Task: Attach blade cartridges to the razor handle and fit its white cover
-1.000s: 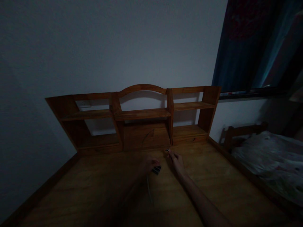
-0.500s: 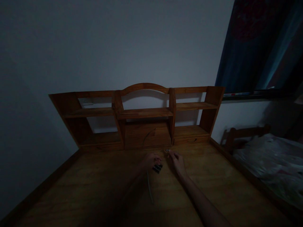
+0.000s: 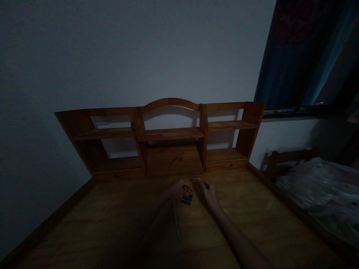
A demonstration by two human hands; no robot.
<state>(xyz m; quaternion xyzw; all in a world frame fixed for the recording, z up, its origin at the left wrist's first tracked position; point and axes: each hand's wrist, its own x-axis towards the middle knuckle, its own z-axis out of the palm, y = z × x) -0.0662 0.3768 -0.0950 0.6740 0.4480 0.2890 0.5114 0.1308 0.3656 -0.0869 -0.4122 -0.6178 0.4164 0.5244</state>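
My left hand (image 3: 181, 188) is closed, with its fingertips at the top of a small dark block (image 3: 187, 200) crossed by pale stripes. The block's exact kind is too dim to make out. From beneath that hand a thin pale cord (image 3: 176, 221) runs down toward me over the tabletop. To the right, my right hand (image 3: 208, 192) pinches a small shiny metal piece (image 3: 196, 179) between thumb and forefinger. Its kind is too small to tell. The two hands are close together but apart, over the wooden desk (image 3: 238, 209).
A wooden shelf unit (image 3: 171, 133) stands at the desk's back edge against the wall. Raised wooden rims border the desk's sides. On the right are a wooden chair back (image 3: 294, 155), a clear plastic bag (image 3: 319, 186) and a dark blue curtain (image 3: 291, 71).
The metal piece in my right hand has shifted slightly left, and more of it shows. My left hand and the striped block have turned slightly. The view has shifted a little.
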